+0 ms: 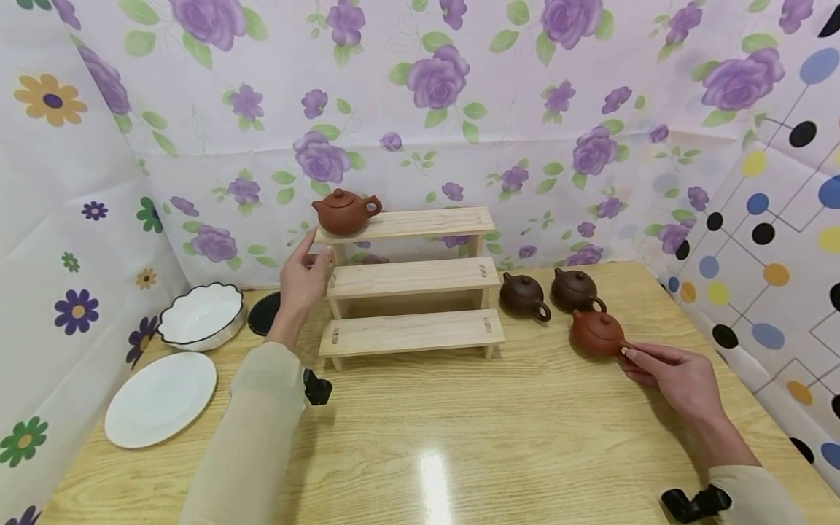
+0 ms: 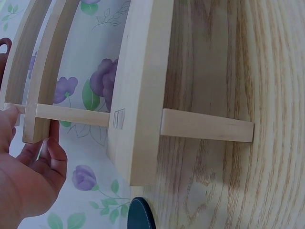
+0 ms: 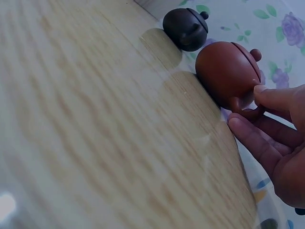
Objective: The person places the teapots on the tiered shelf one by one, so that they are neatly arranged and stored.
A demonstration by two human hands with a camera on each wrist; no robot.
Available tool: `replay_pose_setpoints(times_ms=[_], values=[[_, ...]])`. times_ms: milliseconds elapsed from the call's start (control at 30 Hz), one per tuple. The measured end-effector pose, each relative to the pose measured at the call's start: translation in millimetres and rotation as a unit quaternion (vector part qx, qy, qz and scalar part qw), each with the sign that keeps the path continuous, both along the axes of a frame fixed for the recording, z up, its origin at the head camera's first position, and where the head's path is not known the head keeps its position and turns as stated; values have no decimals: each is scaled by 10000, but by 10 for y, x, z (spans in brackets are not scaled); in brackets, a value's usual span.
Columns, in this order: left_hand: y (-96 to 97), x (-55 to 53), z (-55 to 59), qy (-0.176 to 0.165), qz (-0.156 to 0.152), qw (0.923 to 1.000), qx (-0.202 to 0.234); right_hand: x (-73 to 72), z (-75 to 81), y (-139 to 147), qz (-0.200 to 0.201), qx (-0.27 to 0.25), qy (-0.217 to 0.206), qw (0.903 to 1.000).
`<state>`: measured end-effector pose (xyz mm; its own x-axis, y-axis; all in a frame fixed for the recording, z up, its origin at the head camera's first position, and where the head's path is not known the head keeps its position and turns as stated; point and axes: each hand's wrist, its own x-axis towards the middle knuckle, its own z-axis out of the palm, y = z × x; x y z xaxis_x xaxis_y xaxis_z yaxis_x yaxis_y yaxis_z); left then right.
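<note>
My right hand [image 1: 685,379] pinches the handle of a reddish-brown teapot [image 1: 596,334] on the table at the right; the right wrist view has thumb and fingers at the handle of this teapot [image 3: 226,74]. At the left end of a three-tier wooden shelf [image 1: 410,333], my left hand [image 1: 305,281] grips the frame. In the left wrist view the fingers [image 2: 57,155] curl round the end of a middle board [image 2: 40,86]. Another reddish-brown teapot [image 1: 344,214] sits on the top tier's left end, just above that hand.
Two dark brown teapots, one nearer the shelf [image 1: 521,294] and one farther right [image 1: 573,290], stand behind the held one. Left of the shelf are a scalloped white bowl [image 1: 202,315], a white plate [image 1: 161,399] and a black dish [image 1: 262,315]. Patterned cloth walls enclose the table [image 1: 525,445].
</note>
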<state>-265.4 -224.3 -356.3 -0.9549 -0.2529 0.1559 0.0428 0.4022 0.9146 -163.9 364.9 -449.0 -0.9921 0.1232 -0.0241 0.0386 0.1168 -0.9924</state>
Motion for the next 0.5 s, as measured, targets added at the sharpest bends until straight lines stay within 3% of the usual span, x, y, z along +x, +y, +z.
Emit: replay_pose_setpoints(times_ms=[233,500], values=[[12,13,15,27,6,10000,38,-12,57,-31,77,-293,-95,9995],[1,9,6,-11,-50,10000,4,-69,190,-107,228,120,65,9996]])
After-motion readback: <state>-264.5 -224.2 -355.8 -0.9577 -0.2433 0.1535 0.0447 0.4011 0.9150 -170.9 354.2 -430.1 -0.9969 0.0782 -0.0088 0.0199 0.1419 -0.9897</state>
